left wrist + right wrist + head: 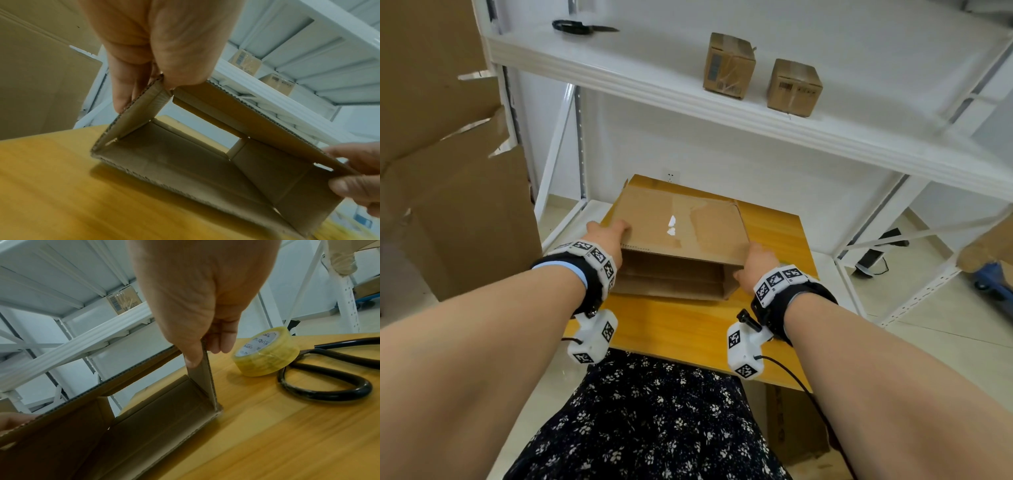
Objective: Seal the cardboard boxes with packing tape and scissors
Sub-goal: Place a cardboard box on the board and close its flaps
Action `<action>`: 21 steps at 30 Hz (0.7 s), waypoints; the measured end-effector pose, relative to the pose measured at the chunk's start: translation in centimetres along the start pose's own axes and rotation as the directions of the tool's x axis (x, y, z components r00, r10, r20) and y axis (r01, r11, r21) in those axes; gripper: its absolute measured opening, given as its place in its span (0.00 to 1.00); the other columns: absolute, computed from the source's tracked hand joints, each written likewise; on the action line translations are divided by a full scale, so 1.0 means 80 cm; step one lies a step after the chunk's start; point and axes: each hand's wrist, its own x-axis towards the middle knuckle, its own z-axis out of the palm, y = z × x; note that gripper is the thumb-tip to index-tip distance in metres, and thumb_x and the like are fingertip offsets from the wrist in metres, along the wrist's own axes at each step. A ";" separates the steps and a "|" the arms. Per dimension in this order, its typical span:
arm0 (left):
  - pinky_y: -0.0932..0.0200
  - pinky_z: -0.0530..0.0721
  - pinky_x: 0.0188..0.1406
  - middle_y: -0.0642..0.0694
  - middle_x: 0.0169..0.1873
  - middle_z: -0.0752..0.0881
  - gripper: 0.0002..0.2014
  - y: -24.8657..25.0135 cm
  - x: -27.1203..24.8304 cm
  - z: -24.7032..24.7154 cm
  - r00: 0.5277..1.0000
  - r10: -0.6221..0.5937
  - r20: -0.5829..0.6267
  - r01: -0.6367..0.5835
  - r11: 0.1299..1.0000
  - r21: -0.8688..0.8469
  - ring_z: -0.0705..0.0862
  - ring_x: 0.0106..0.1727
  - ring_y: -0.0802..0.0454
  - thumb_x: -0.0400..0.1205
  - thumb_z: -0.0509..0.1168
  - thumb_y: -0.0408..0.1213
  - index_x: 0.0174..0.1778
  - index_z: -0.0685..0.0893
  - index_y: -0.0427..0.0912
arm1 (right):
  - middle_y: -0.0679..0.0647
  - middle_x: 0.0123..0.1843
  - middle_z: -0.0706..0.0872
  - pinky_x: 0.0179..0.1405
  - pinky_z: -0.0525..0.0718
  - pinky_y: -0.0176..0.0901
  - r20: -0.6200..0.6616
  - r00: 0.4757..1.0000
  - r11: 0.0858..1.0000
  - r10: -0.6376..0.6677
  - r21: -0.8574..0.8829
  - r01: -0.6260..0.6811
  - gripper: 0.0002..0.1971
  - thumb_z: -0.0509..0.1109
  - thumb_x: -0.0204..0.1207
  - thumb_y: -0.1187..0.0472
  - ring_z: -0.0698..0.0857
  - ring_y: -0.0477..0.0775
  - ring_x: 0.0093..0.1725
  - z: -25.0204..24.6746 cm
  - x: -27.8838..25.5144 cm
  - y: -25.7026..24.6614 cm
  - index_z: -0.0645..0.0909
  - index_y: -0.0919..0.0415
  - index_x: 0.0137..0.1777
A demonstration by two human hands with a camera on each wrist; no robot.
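Both hands pinch the open cardboard box (678, 233) between them: left hand (607, 233), right hand (755, 263).

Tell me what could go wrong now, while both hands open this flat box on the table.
The box is open at both ends, so it may fold flat again if the left hand or right hand lets go. The tape roll and scissors lie close beside the right hand; swinging the box could knock them.
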 end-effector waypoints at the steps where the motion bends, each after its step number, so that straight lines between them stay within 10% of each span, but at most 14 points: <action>1: 0.50 0.83 0.43 0.34 0.69 0.64 0.36 -0.006 0.002 -0.001 1.000 -0.015 -0.017 0.014 0.999 -0.030 0.80 0.41 0.38 0.80 0.59 0.22 0.80 0.62 0.57 | 0.64 0.70 0.77 0.53 0.85 0.51 0.015 1.000 1.000 -0.008 -0.016 0.008 0.31 0.74 0.79 0.58 0.84 0.64 0.63 0.001 0.000 -0.002 0.65 0.59 0.78; 11: 0.55 0.73 0.30 0.41 0.39 0.74 0.30 -0.022 0.006 0.020 0.997 -0.029 -0.068 0.019 0.989 -0.146 0.74 0.31 0.47 0.84 0.59 0.31 0.79 0.60 0.57 | 0.59 0.58 0.84 0.52 0.89 0.54 0.080 0.997 0.988 0.017 0.154 -0.030 0.33 0.75 0.79 0.56 0.87 0.61 0.54 -0.001 -0.006 -0.003 0.62 0.56 0.79; 21: 0.45 0.87 0.42 0.41 0.40 0.73 0.33 -0.039 0.014 0.019 0.993 -0.104 -0.052 0.081 0.937 -0.339 0.80 0.38 0.39 0.82 0.56 0.24 0.77 0.62 0.63 | 0.60 0.64 0.86 0.51 0.81 0.49 0.242 0.967 0.986 0.084 0.117 -0.115 0.28 0.67 0.83 0.42 0.85 0.60 0.60 0.006 -0.014 0.003 0.75 0.63 0.73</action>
